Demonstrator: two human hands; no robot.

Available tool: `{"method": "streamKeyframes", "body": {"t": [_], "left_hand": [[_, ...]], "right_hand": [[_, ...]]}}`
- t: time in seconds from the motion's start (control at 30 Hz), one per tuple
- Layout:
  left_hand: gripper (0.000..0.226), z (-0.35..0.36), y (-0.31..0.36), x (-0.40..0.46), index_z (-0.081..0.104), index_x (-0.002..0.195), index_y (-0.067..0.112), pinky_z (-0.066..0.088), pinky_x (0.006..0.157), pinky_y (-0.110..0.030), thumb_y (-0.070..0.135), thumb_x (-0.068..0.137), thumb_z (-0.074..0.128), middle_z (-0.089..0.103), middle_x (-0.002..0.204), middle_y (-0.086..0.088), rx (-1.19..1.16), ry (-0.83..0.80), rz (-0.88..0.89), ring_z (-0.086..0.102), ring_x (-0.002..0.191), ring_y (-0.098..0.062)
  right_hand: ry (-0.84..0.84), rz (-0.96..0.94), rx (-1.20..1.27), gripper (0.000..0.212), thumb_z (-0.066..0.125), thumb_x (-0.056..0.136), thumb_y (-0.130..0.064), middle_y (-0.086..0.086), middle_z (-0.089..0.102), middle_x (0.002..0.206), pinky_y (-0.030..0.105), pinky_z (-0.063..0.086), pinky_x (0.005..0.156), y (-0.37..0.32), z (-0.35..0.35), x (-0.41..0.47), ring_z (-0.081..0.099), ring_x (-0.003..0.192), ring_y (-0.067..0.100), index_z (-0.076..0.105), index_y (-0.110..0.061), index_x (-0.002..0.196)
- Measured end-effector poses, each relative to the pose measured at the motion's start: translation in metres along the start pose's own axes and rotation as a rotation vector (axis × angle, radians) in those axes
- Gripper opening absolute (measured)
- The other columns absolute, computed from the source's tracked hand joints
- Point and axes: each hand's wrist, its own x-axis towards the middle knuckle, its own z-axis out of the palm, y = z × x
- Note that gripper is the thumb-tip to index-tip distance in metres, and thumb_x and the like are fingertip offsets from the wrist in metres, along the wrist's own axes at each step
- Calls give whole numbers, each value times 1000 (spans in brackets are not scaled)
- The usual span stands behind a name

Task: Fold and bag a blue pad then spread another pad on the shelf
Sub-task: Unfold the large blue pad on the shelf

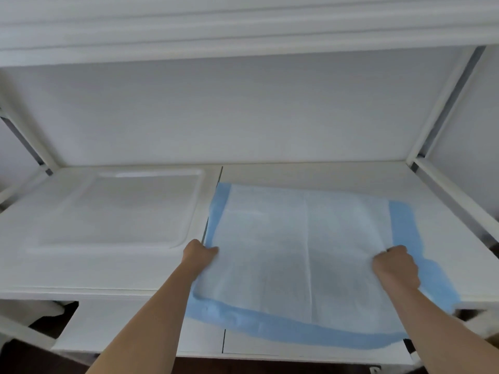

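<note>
A pad [302, 255] with a white quilted middle and a blue border lies unfolded on the right half of the white shelf [324, 172]. Its near edge hangs over the shelf's front. My left hand [199, 253] grips the pad's left edge with curled fingers. My right hand [397, 264] grips the pad near its right blue border, fingers curled into the material. The pad's back edge lies flat, a little short of the shelf's back wall.
A white tray [121, 209] with a raised rim sits on the left half of the shelf. White uprights [442, 103] frame the shelf on both sides, and another shelf [243, 28] runs overhead. Dark floor shows below the front edge.
</note>
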Motion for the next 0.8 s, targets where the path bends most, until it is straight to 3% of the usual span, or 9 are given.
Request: {"method": "streamKeyframes", "body": {"t": [0.13,0.23,0.5,0.63,0.8], "left_hand": [[15,-6,4,8,59,76,4,39,56,-27,17,70,60,52,68,-8,-70,-166,100,51,62,-23],[15,-18,12,15,46,66,13,34,56,-27,12,76,57,47,63,-4,-113,-145,223,44,58,-20],[9,-49,18,30,47,86,6,34,61,-28,10,94,46,44,74,-6,-183,-94,450,40,65,-18],[12,-67,11,37,53,102,7,36,68,-30,9,95,43,47,75,1,-197,-26,485,44,69,-18],[18,-94,-6,44,54,108,10,36,62,-29,7,95,42,47,72,2,-236,40,488,43,63,-14]], "right_hand": [[40,31,56,27,49,88,-8,27,52,118,49,44,88,-4,7,-12,51,112,43,47,1,113],[88,11,169,26,46,91,-5,31,48,120,49,42,90,-15,11,-22,49,113,47,44,4,116],[193,-42,346,17,42,96,-10,29,50,115,47,44,80,-41,23,-50,54,102,46,45,-1,110],[223,-84,414,17,40,97,-11,27,52,113,44,42,74,-63,26,-65,56,98,43,44,-1,111],[212,-140,463,17,40,98,-13,24,56,108,40,42,69,-89,38,-83,58,92,39,44,-4,112]]}}
